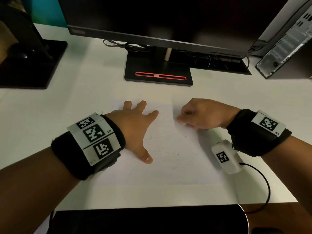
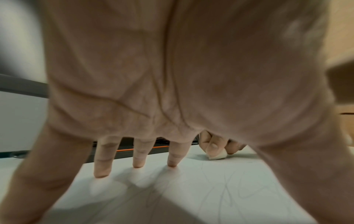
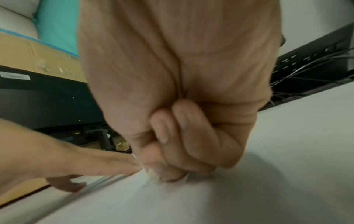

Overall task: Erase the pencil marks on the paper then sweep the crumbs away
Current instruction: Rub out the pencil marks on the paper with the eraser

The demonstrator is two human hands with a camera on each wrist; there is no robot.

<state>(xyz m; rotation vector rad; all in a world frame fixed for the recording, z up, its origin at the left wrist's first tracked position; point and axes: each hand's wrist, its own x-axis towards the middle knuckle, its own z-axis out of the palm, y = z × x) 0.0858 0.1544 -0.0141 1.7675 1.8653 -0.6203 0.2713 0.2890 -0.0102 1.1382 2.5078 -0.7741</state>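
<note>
A person's left hand [image 1: 135, 130], nearest the lens, lies flat on a sheet of paper [image 1: 168, 166] with fingers spread and straight, pinning the sheet to a white desk [image 1: 67, 102]. Behind the paper stands a dark monitor [image 1: 152, 22] on its black base [image 1: 158, 71]; a grey computer tower [image 1: 287, 44] sits to the paper's far right. The paper itself lies at the desk's near edge, still crossed by faint pencil marks [image 1: 162, 149] between the two hands. At the paper's far right part, the right hand [image 1: 202, 115] curls its fingers tight around a small white eraser [image 2: 217, 155], its tip pressed on the sheet. Judging from the marks left, erasing is partly done. Short, light strokes away from the pinning hand should keep the sheet from buckling; no crumbs can be made out.
</note>
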